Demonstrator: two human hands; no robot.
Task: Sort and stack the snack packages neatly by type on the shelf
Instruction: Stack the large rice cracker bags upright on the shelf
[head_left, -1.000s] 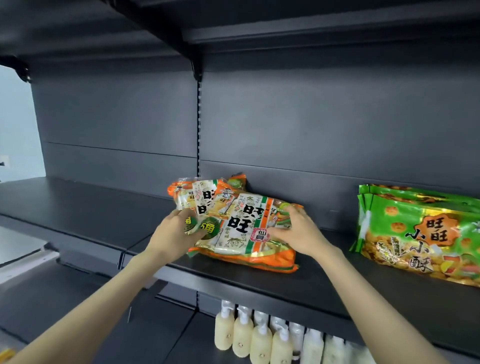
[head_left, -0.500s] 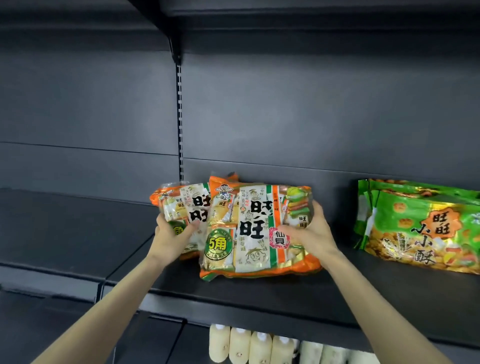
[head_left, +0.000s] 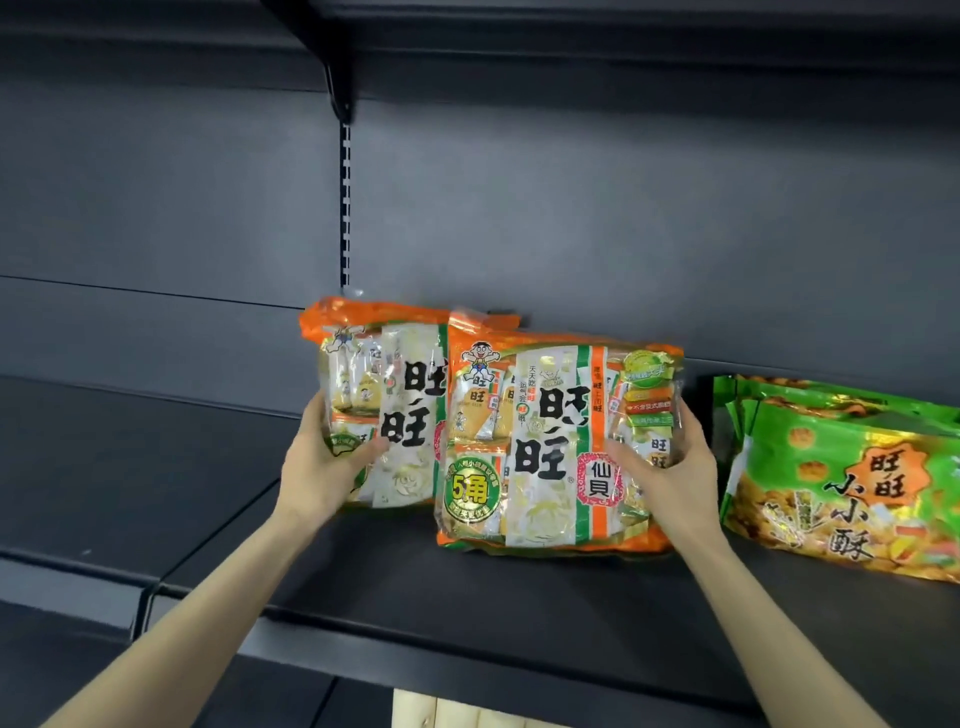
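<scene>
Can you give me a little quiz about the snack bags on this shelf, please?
1. True or false: the left hand grips the rear orange bag.
2. What does the right hand grip? A) a bottle B) the front orange bag C) nothing
3. Fill in the gap: on the shelf, the green bags lie to the ___ of the orange ones.

Key: 1 true; 2 B; 3 right.
</scene>
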